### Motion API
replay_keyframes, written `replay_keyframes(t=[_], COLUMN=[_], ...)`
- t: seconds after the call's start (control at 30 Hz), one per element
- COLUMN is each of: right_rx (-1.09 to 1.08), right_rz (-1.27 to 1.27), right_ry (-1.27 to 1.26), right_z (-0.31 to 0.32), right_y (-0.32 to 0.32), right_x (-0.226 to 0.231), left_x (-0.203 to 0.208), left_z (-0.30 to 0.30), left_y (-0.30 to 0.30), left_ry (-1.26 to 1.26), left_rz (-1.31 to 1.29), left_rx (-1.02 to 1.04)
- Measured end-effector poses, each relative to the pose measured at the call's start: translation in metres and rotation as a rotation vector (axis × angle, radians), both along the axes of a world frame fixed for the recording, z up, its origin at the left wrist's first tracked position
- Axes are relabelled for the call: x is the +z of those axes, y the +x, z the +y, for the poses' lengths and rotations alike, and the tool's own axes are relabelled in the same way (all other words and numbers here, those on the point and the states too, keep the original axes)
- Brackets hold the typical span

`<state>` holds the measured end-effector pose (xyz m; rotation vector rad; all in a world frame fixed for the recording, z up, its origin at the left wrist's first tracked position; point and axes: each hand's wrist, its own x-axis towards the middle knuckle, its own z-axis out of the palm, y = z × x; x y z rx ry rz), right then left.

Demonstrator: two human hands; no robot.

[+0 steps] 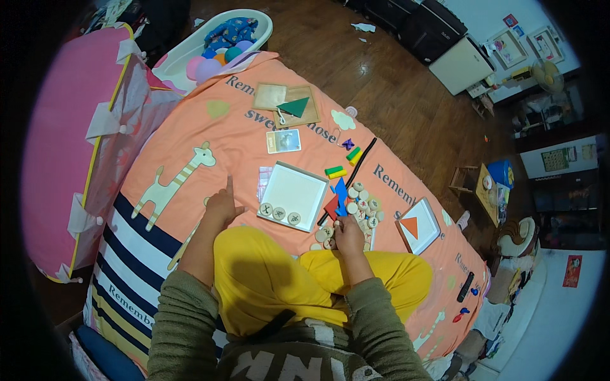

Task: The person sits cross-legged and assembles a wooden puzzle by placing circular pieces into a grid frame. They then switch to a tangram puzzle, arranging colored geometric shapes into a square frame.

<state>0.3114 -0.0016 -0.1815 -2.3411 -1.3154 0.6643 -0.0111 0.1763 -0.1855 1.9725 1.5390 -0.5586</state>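
Observation:
My left hand rests on the orange bedspread with its index finger stretched out and thumb apart, holding nothing. To its right lies a shallow white box with three round wooden Chinese chess pieces in a row along its near side. My right hand is over a pile of more chess pieces to the right of the box. Its fingers are closed around a chess piece, mostly hidden by them. Just beyond the fingertips lie blue shapes and a red flat piece.
Further out lie a picture card, a wooden tray with a green triangle, and green and yellow blocks. At right is a white box lid with an orange triangle. A pink play tent stands left.

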Motion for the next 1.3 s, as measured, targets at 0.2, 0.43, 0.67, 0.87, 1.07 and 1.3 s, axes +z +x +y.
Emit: replay_keyframes(t=[0.2, 0.43, 0.67, 0.87, 1.07, 1.3], right_rx=[-0.439, -0.351, 0.091, 0.304, 0.258, 0.241], right_rz=[1.103, 1.130, 0.027, 0.025, 0.071, 0.294], right_ry=[0.261, 0.197, 0.242, 0.175, 0.236, 0.289], right_z=[0.004, 0.019, 0.041, 0.022, 0.005, 0.005], right_y=[0.010, -0.008, -0.048, -0.052, -0.055, -0.041], right_x=[0.002, 0.008, 0.000, 0.002, 0.003, -0.029], left_x=[-0.008, 0.007, 0.062, 0.033, 0.014, -0.005], left_z=[0.000, 0.006, 0.031, 0.021, 0.032, 0.037], left_y=[0.001, 0.003, 0.072, 0.103, 0.087, 0.081], left_ry=[0.038, -0.016, 0.017, 0.000, -0.137, -0.304], left_rz=[0.016, 0.052, 0.105, 0.178, 0.076, -0.035], left_rx=[-0.002, -0.073, -0.008, -0.034, -0.029, 0.042])
